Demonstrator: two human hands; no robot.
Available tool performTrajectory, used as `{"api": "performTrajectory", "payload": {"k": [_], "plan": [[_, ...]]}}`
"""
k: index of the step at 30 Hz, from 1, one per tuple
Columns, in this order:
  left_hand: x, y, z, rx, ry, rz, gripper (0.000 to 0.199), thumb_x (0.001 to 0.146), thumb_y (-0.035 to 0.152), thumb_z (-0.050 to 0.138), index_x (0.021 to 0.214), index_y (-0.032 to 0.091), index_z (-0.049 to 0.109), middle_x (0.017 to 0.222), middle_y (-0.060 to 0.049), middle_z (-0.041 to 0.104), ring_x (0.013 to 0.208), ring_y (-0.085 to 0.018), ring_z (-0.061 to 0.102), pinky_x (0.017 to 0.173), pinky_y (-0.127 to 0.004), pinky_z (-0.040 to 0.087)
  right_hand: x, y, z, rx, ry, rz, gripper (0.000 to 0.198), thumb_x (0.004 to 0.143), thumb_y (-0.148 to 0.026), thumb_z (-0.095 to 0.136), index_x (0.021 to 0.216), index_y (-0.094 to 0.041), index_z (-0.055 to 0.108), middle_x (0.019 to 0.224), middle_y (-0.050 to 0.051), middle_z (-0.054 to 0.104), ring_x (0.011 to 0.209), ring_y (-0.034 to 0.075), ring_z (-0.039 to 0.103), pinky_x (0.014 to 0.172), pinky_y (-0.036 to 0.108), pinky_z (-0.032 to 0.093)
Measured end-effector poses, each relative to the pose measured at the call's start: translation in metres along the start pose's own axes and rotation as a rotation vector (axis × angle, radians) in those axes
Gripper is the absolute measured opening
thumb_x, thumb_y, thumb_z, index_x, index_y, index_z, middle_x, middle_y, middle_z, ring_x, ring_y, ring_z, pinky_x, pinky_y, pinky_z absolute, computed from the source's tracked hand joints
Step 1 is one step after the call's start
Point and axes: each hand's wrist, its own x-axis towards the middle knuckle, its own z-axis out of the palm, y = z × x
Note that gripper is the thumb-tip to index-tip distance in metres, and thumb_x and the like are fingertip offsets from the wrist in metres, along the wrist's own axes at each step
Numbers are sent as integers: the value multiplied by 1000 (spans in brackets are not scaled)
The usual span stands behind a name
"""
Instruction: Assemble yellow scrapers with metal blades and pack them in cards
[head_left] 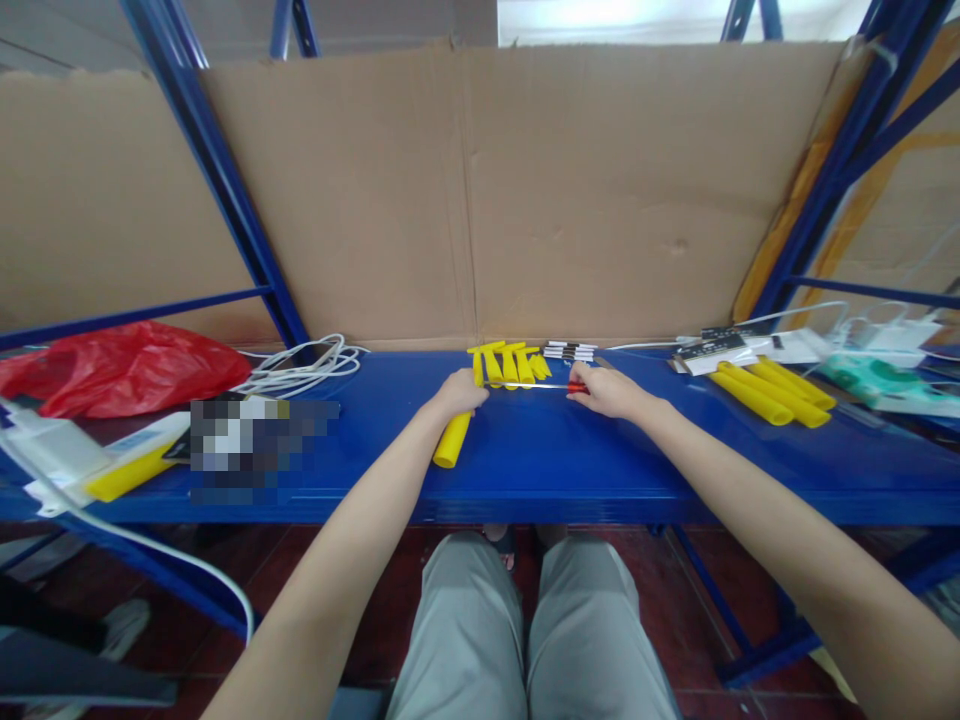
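My left hand (456,393) is closed round a yellow tube (451,443), whose open end points down towards me. My right hand (604,389) grips the red handle of a thin metal-shafted tool that looks like a screwdriver (536,386). Its shaft runs left across the blue surface to my left hand, where the tip is hidden. Just behind the shaft lie several yellow cut pieces (517,364), some flat, some in small strips. Beside them, behind my right hand, is a small stack of white sticks with black bands (570,351).
On the right are yellow tubes (772,392), black-and-white packets (712,352) and a green-white pack (877,382). On the left lie a red plastic bag (127,370), coiled white cable (307,367) and a white power strip (142,445). Cardboard (585,190) and blue posts (217,190) stand behind the blue shelf (570,455).
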Motion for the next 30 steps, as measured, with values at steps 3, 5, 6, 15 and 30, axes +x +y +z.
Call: {"api": "performTrajectory", "payload": {"k": [3, 5, 6, 15, 30], "plan": [[1, -1, 1, 3, 3, 3, 32, 71, 5, 48, 97, 5, 66, 86, -15, 71, 57, -17, 66, 46, -20, 45, -1, -2, -3, -51, 2, 4, 11, 86, -29, 53, 90, -20, 52, 90, 8, 67, 81, 21, 62, 63, 27, 37], [1, -1, 1, 10, 5, 4, 32, 71, 5, 48, 97, 6, 67, 86, -14, 71, 57, -17, 65, 47, -19, 46, -2, -4, -6, -69, -3, -2, 10, 86, -30, 53, 87, -20, 53, 89, 7, 67, 80, 20, 62, 62, 26, 37], [1, -1, 1, 14, 6, 4, 31, 71, 5, 48, 96, 6, 67, 86, -14, 71, 56, -16, 65, 48, -19, 46, -2, -4, -6, -72, -6, -7, 10, 86, -30, 53, 87, -20, 53, 88, 7, 67, 80, 20, 62, 63, 26, 37], [3, -3, 2, 9, 0, 0, 29, 71, 7, 48, 95, 6, 65, 86, -14, 71, 57, -17, 65, 46, -19, 45, -3, -6, -9, -84, -27, -29, 13, 88, -31, 51, 89, -19, 57, 91, 8, 69, 85, 22, 64, 68, 29, 40], [1, -1, 0, 10, 1, -6, 31, 70, 7, 49, 96, 7, 66, 87, -14, 71, 57, -16, 66, 47, -19, 45, -3, -8, -10, -69, -50, 1, 18, 89, -31, 47, 96, -19, 59, 94, 10, 70, 88, 24, 65, 74, 30, 43]]}}
